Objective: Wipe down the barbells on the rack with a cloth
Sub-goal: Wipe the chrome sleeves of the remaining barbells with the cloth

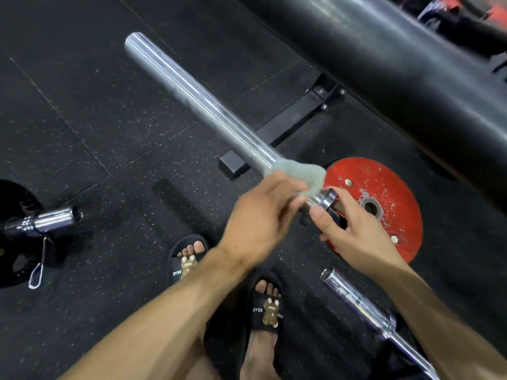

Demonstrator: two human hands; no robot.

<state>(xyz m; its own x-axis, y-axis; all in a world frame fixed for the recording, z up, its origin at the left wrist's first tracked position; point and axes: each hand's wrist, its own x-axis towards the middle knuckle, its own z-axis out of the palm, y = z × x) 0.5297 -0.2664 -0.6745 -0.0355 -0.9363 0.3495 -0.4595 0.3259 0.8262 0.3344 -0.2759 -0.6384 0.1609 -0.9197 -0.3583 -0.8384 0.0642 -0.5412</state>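
Observation:
A silver barbell sleeve (189, 97) runs from the upper left down to the middle of the view. My left hand (260, 218) grips a pale grey-green cloth (299, 174) wrapped round the sleeve's near end. My right hand (354, 229) holds the barbell at its collar (325, 200), just below the cloth, thumb on top and fingers curled beneath. The bar's shaft past the collar is hidden by my hands.
A red weight plate (384, 193) lies on the black rubber floor under my right hand. A second chrome barbell (356, 300) lies at lower right, another sleeve end (52, 218) at left. A black padded roller (384, 64) and a black frame foot (274, 130) stand beyond.

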